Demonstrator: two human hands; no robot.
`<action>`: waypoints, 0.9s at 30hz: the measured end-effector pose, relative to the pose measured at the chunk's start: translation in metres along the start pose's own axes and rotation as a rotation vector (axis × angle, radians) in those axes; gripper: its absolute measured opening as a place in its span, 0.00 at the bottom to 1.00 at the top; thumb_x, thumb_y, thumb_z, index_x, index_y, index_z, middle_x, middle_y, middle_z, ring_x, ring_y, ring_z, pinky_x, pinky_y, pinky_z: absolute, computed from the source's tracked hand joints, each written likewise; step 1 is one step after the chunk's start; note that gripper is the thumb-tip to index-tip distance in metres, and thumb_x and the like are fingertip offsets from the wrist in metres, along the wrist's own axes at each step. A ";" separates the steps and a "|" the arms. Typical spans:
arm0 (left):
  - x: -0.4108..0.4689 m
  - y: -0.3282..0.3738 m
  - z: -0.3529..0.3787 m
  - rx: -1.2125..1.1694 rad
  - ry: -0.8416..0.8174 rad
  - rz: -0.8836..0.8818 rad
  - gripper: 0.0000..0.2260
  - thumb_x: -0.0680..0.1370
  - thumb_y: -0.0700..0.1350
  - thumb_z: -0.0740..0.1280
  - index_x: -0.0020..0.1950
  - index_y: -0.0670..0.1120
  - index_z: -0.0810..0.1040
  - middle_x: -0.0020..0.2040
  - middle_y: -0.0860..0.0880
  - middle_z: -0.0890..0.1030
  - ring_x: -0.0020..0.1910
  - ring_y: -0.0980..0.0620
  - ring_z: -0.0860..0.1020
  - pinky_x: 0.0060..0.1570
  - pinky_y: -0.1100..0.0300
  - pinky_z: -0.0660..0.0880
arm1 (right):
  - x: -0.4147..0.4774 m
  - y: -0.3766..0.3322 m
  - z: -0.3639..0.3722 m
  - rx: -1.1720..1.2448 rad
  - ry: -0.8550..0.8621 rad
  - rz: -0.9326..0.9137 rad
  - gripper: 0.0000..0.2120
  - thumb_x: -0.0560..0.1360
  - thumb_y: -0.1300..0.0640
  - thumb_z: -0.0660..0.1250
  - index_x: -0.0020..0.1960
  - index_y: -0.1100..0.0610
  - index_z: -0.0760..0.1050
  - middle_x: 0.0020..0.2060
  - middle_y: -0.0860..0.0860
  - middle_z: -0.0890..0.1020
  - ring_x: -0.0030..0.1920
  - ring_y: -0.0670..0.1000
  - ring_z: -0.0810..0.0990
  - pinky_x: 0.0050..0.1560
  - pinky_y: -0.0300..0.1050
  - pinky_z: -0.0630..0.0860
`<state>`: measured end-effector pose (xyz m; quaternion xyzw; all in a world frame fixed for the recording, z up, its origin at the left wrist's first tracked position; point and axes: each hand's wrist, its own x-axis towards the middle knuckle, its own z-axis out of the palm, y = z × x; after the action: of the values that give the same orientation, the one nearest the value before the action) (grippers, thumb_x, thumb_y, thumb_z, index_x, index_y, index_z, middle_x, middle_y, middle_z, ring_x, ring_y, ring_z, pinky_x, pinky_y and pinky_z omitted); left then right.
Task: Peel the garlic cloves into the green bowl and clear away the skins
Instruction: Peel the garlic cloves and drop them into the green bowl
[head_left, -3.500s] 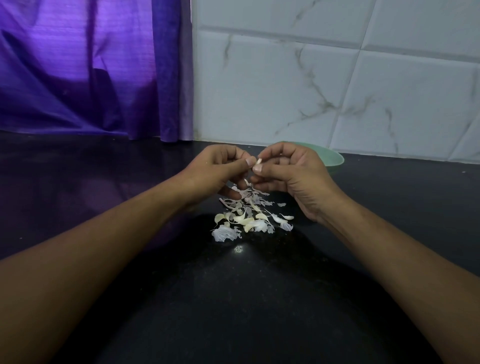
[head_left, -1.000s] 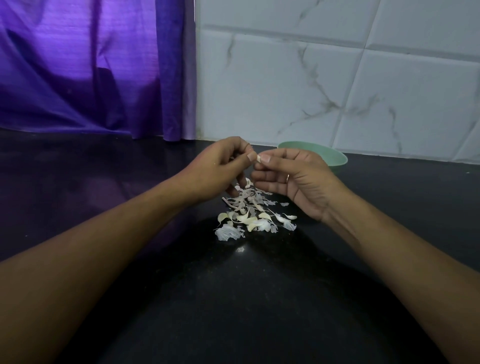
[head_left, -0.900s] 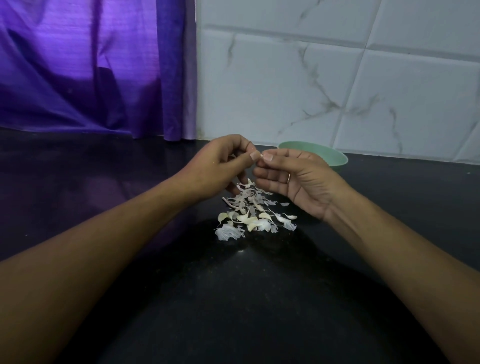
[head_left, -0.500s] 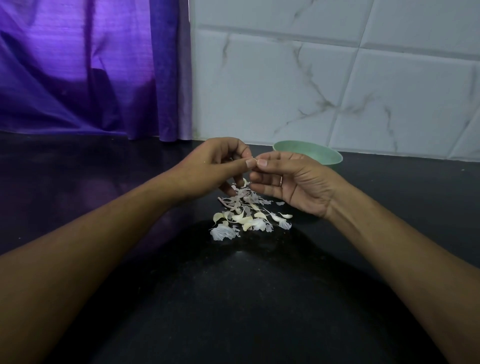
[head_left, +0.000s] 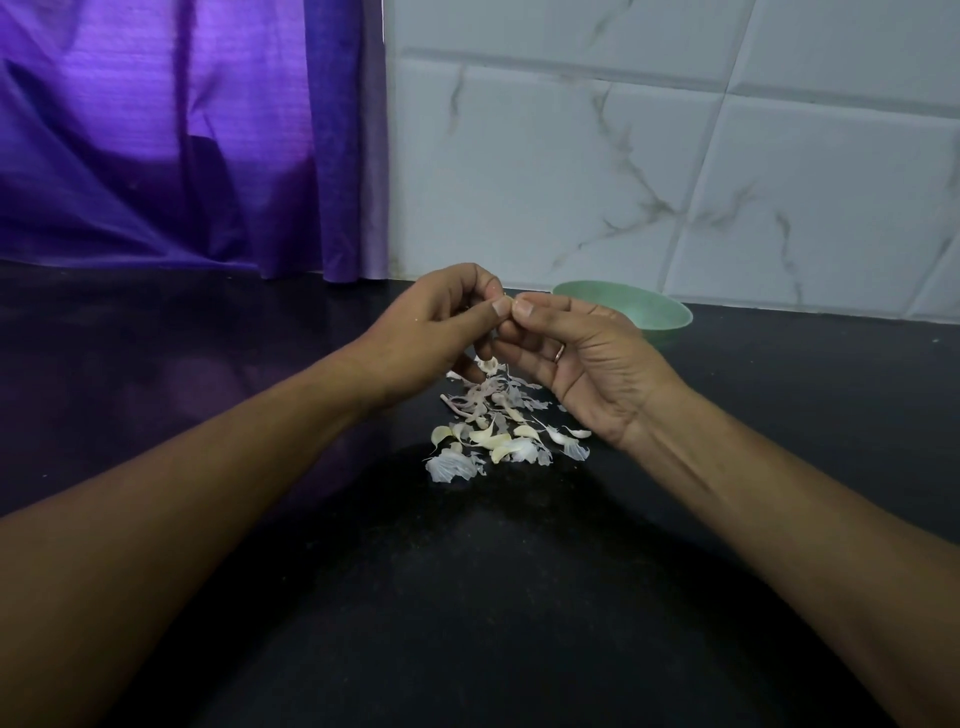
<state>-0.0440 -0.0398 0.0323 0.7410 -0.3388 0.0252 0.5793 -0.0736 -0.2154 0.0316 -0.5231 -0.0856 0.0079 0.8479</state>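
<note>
Head view: your left hand (head_left: 431, 332) and right hand (head_left: 587, 364) stay pinched thumb-to-thumb on the garlic clove, its white tip now gone from sight between them. Still peeling, I'd say. Skins (head_left: 498, 431) lie below, green bowl (head_left: 654, 312) waits just behind.

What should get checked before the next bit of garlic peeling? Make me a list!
1. Grip: left hand and right hand pinch together at the fingertips: ok.
2. Garlic clove fully peeled: almost hidden between the fingertips: cannot tell.
3. Green bowl upright, just behind the right hand: ok.
4. Room inside the bowl: only its rim and outer wall show: cannot tell.
5. Skins cleared away: a pile lies on the black counter under the hands: not ok.
</note>
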 end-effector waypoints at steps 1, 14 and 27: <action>0.000 0.000 0.000 0.012 0.006 0.003 0.04 0.85 0.40 0.63 0.54 0.40 0.75 0.41 0.46 0.77 0.38 0.53 0.76 0.36 0.58 0.80 | 0.000 0.001 0.000 0.004 0.009 -0.008 0.06 0.75 0.70 0.71 0.52 0.67 0.79 0.39 0.59 0.84 0.40 0.52 0.86 0.48 0.48 0.86; -0.001 -0.010 0.007 0.339 0.075 0.133 0.04 0.80 0.47 0.72 0.49 0.48 0.81 0.39 0.51 0.82 0.40 0.42 0.81 0.38 0.42 0.82 | 0.000 -0.001 -0.001 -0.066 0.102 -0.086 0.05 0.74 0.66 0.74 0.48 0.60 0.81 0.38 0.54 0.83 0.32 0.46 0.80 0.39 0.42 0.82; 0.006 -0.020 -0.011 0.584 0.075 0.120 0.05 0.79 0.45 0.74 0.52 0.54 0.87 0.40 0.58 0.85 0.35 0.59 0.83 0.42 0.52 0.82 | 0.004 0.003 -0.011 -0.386 0.123 -0.180 0.04 0.81 0.62 0.69 0.54 0.62 0.81 0.38 0.51 0.82 0.32 0.46 0.77 0.36 0.43 0.82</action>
<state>-0.0246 -0.0307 0.0220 0.8534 -0.3387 0.1831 0.3514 -0.0677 -0.2235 0.0244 -0.6655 -0.0798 -0.1165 0.7329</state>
